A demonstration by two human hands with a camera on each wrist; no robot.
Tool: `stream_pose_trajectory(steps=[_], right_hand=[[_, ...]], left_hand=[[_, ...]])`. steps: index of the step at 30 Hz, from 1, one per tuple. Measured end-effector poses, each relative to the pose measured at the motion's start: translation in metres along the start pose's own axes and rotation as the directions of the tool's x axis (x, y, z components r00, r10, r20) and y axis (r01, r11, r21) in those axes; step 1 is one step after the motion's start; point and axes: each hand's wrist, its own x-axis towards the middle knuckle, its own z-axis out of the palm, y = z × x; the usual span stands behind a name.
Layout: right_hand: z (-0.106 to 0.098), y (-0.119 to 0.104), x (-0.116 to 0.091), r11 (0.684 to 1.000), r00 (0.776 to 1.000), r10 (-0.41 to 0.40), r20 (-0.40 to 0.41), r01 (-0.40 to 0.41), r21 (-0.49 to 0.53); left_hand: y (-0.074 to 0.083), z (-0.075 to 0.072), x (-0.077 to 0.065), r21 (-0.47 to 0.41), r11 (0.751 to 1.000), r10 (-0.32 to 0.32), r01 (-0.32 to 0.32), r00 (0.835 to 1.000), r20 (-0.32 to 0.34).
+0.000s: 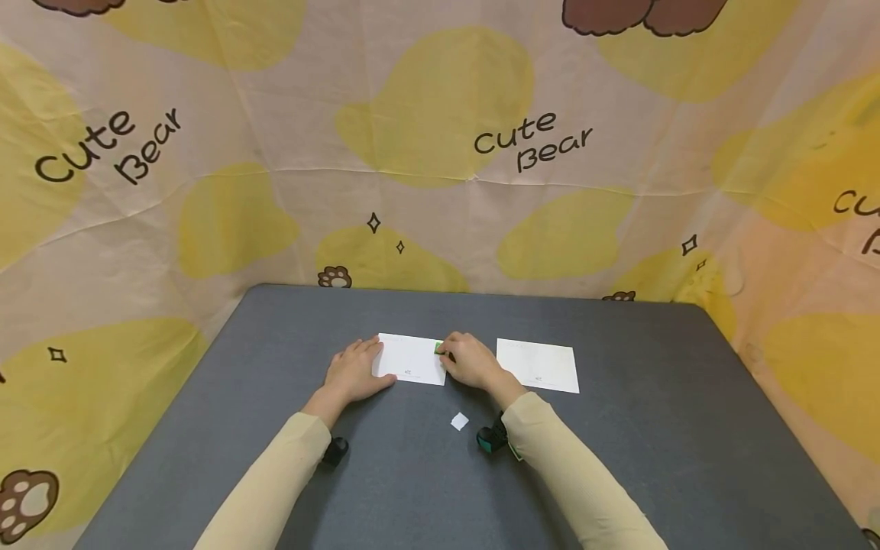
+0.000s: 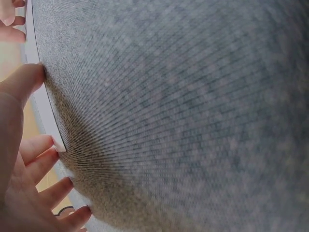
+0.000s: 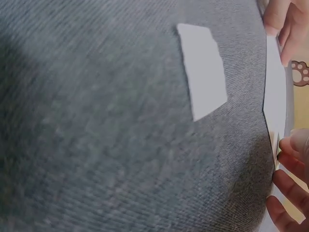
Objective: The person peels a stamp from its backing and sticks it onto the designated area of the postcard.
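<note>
A white postcard (image 1: 411,360) with small grey print near its lower edge lies flat on the grey table. My left hand (image 1: 354,372) rests on its left end with fingers spread, thumb at the near edge and fingertips at the left side, as the left wrist view also shows. At the card's upper right corner, my right hand (image 1: 470,360) pinches a small green stamp (image 1: 438,347) between thumb and forefinger. The fingers cover much of the stamp. In the right wrist view, the other fingers of the right hand (image 3: 292,179) are bent beside the card's edge.
A second white postcard (image 1: 539,366) lies to the right, partly behind my right wrist. A small white paper piece (image 1: 459,421) lies between my forearms, nearer to me. The grey table (image 1: 385,489) meets a patterned cloth (image 1: 433,214) along its back.
</note>
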Motion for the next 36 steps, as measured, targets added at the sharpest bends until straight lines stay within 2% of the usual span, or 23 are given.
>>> stream_pose_trajectory(steps=[7, 14, 27, 36], right_hand=[[0.0006, 0.0002, -0.002, 0.993, 0.998, -0.055, 0.022, 0.057, -0.103], [-0.0012, -0.001, -0.0049, 0.982, 0.996, -0.077, 0.055, 0.085, -0.171], [-0.0012, -0.0022, -0.0073, 0.974, 0.978, -0.06, 0.202, 0.102, -0.2], [-0.004, -0.0023, -0.0056, 0.978, 0.969, -0.034, 0.244, 0.082, -0.191]], left_hand=[[-0.0009, 0.0001, 0.0006, -0.003, 1.0, 0.002, -0.002, 1.0, 0.001], [-0.0004, 0.0, -0.0003, 0.002, 1.0, 0.0, 0.0, 1.0, 0.002], [0.0009, -0.0009, -0.0018, -0.002, 1.0, -0.001, 0.001, 1.0, 0.001], [0.0021, -0.0018, -0.0011, -0.002, 1.0, -0.004, 0.004, 1.0, 0.006]])
